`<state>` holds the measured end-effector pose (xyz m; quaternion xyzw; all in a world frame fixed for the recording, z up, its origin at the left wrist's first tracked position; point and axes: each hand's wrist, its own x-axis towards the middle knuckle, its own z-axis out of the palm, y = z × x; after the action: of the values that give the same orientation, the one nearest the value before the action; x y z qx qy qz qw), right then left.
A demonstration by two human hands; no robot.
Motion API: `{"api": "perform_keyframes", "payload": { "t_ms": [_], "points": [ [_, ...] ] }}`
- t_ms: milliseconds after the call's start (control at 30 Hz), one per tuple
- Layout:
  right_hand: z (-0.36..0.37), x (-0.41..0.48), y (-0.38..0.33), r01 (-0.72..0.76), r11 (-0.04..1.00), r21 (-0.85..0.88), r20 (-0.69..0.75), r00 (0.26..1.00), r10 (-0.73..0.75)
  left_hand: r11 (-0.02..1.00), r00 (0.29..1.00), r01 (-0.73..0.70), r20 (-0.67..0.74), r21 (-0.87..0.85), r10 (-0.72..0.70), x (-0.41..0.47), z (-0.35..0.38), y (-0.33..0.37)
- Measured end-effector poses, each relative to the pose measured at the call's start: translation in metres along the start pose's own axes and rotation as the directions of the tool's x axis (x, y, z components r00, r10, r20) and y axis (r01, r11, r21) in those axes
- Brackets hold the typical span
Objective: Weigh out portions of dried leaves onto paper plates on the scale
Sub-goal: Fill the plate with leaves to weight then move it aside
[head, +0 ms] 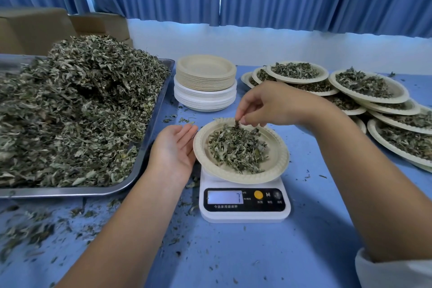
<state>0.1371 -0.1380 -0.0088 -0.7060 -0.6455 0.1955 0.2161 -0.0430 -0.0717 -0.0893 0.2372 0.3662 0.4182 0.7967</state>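
At the table's left edge I see the tray (70,192), piled high with the heap (81,112) of dried leaves. My left hand (174,149) lies just right of it, palm up, fingers straight and empty, its fingertips close against the left rim of the plate (278,159); I cannot tell if they touch. That plate sits on the scale (245,203) near the table's front edge, tilted a little, with the portion (236,149) heaped at its middle. The display is lit, but I cannot read its digit for sure.

My right hand (268,105) hangs over the plate's far rim, thumb and fingers pinching a small bit (236,123) of leaf. The portion lies straight below and slightly toward me from that pinch, so I judge this is a fine trim of the weight.

The left hand is nearer the heap. The right is nearer the filled plates (402,96) at the right edge.
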Motion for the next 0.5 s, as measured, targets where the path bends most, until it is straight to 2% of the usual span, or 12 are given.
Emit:
{"api": "perform_keyframes", "payload": {
  "t_ms": [300,500],
  "points": [
    [-0.005,0.000,0.004,-0.011,1.000,-0.021,-0.038,0.999,0.010,0.999,1.000,-0.010,-0.019,0.043,0.011,0.001,-0.001,-0.001],
    [-0.008,0.002,0.014,-0.098,0.989,-0.106,0.002,0.995,0.099,0.960,0.989,-0.109,-0.073,0.257,0.132,0.004,0.000,0.000]
  ]
}}
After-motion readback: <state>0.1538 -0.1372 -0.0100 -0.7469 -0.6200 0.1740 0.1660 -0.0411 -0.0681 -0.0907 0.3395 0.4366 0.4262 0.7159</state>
